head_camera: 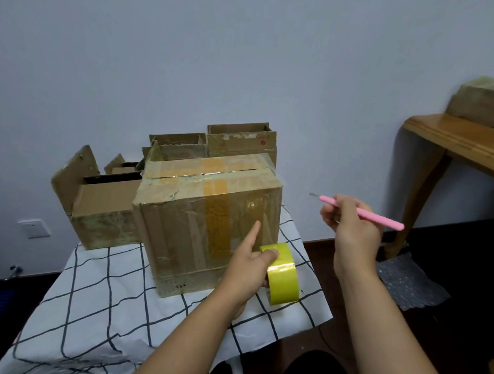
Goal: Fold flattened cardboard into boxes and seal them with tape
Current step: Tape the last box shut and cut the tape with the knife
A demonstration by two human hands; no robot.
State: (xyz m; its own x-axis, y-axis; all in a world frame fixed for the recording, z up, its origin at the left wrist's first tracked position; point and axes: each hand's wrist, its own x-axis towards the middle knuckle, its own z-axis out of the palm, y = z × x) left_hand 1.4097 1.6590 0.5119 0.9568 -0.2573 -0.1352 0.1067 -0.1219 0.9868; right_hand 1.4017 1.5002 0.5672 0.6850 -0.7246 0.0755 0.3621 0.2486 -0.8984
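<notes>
A closed cardboard box (195, 212) stands on the small table, its top seam and front face covered with yellow-brown tape. My left hand (247, 265) holds a yellow tape roll (284, 275) against the box's lower right front, thumb on the roll and index finger stretched up along the box face. To the right of the box, my right hand (353, 224) is raised in the air and grips a pink-handled craft knife (370, 214), its small blade pointing left toward the box.
A white cloth with a black grid (102, 299) covers the table. Open cardboard boxes (102, 203) stand left of and behind the taped box (241, 139). A wooden side table (467, 144) with a bundle on it stands at right; bubble wrap (408, 280) lies on the dark floor.
</notes>
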